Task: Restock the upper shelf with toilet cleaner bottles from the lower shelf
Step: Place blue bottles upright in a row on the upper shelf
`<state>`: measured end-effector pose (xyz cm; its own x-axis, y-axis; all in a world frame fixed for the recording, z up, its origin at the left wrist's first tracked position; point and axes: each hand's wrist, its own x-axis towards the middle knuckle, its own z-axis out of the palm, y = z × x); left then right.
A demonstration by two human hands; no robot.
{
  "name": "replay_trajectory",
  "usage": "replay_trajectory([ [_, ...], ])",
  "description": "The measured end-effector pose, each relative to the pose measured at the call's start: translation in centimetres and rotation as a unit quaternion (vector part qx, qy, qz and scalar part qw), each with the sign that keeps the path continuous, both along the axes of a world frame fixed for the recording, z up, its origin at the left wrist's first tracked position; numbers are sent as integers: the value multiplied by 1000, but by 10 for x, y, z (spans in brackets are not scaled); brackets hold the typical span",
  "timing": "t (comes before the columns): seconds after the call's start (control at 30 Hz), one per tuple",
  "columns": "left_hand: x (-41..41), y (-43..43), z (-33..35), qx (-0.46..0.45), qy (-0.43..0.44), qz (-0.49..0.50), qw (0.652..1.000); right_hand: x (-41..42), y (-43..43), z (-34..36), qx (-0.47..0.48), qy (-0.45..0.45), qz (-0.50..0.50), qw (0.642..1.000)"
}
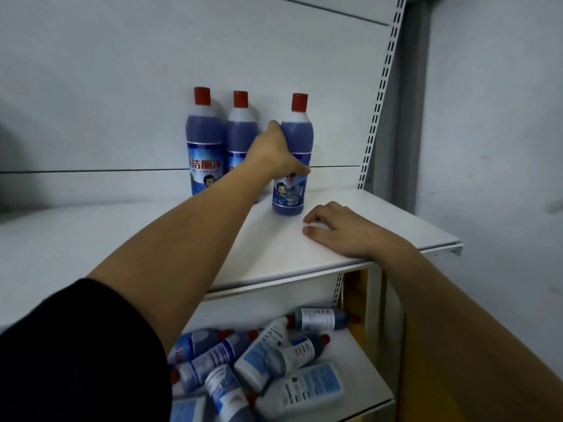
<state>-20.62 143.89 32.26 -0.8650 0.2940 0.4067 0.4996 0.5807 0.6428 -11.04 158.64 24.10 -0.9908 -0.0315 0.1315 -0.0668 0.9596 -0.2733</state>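
Your left hand (275, 153), arm stretched out, grips the smooth plastic bottle (297, 132) around its middle. It stands upright, red cap up, towards the upper shelf's (274, 254) right edge, beside two upright bottles (204, 141) at the back. Your right hand (341, 229) rests loosely curled and empty near the front edge.

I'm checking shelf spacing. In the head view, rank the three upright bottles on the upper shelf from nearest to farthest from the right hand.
Measured from the right hand, which rests on the upper shelf:
1. The right bottle, gripped by the left hand, just beyond the right hand's fingertips.
2. The middle bottle, at the back wall, behind the left hand.
3. The left bottle, farthest left.
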Motion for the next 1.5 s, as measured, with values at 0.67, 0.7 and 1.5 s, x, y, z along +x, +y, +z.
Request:
replay_trajectory([
  [0.67,-19,21,-40,-49,179,161,969,9,4,-6,0,36,30,999],
  [0.7,-17,20,-41,-52,179,161,969,9,4,-6,-2,38,29,999],
  [1.5,160,-172,-84,-251,-31,81,964,63,-93,-9,-38,86,93,991],
])
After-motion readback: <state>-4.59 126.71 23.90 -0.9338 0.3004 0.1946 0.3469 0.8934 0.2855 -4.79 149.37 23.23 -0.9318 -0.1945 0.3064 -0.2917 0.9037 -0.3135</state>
